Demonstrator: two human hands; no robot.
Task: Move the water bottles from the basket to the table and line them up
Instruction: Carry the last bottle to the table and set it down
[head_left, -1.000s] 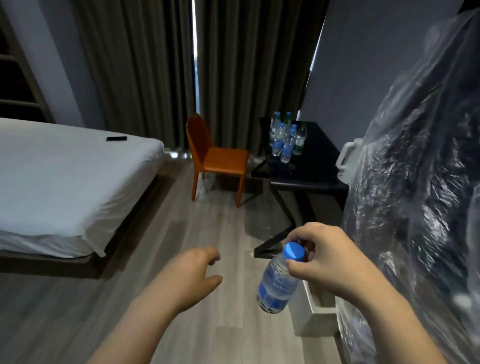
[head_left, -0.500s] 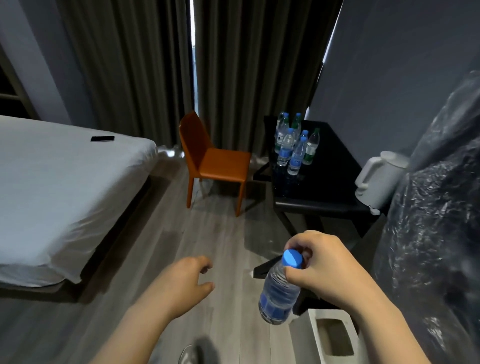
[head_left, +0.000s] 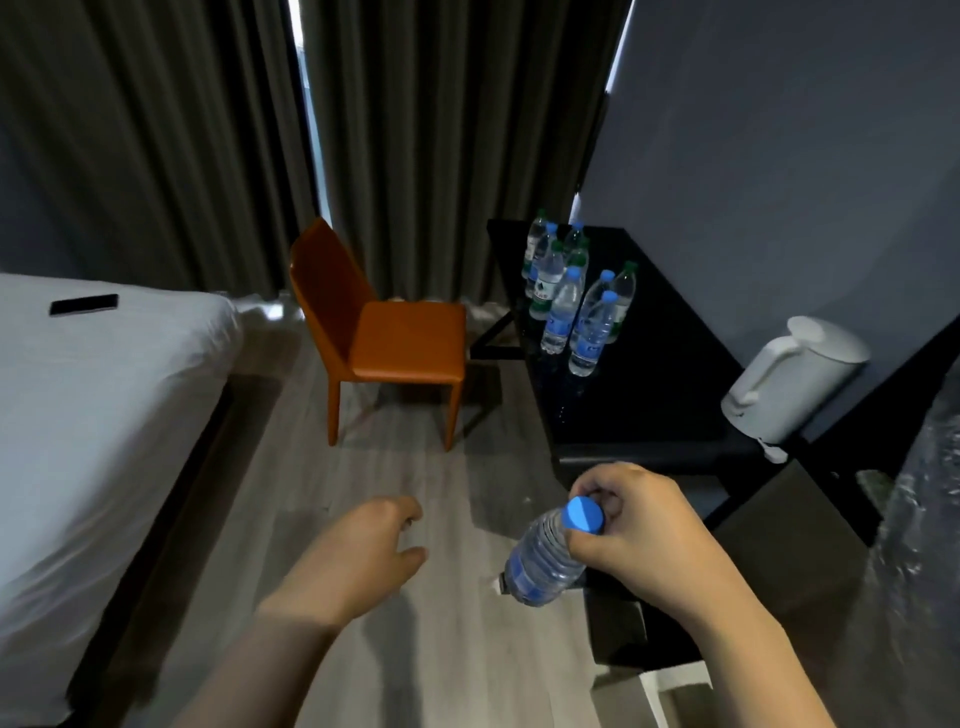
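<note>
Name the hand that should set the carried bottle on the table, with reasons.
Right. The right hand grips the bottle at its cap and is nearer the black table; the left hand is empty, nearer the bed.

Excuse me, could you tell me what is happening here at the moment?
A person's right hand grips a blue-capped bottle at its neck, above the wooden floor and short of the black table; the left hand is empty. Several bottles already stand bunched at the table's far end, with a white kettle nearer.
</note>
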